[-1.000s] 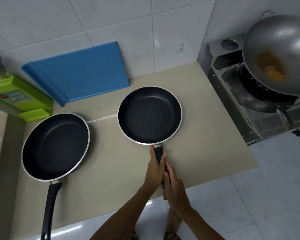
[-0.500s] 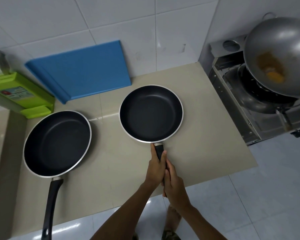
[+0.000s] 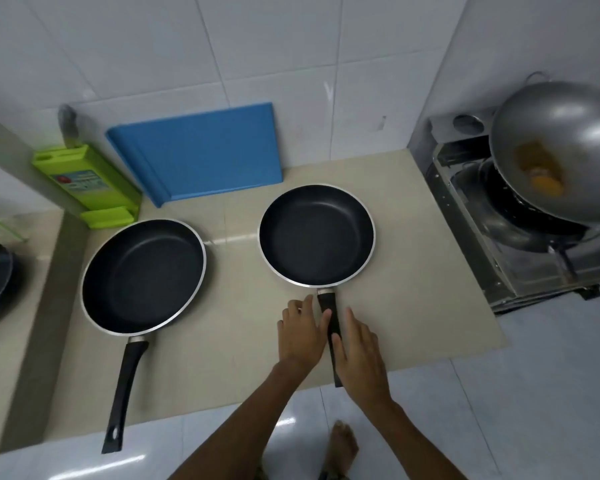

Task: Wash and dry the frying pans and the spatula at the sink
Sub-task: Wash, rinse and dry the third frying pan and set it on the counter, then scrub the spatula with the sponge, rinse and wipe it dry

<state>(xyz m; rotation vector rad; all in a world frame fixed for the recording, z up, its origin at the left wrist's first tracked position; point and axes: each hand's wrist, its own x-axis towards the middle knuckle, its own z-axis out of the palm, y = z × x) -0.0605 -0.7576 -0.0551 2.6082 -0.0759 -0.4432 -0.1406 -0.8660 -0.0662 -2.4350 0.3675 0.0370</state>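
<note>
Left hand, right hand, both uncurled, flanking small pan handle, large pan alongside, two pans

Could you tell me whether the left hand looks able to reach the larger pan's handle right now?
Probably yes: the left hand is open, and only bare counter lies between it and the larger pan's handle, which juts toward the person.

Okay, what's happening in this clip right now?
A person stands at a beige counter with two black frying pans on it. The left hand and right hand lie open on either side of the handle of the smaller pan, fingers straight, gripping nothing. The larger pan sits untouched farther left. Nothing is being washed at this moment.
</note>
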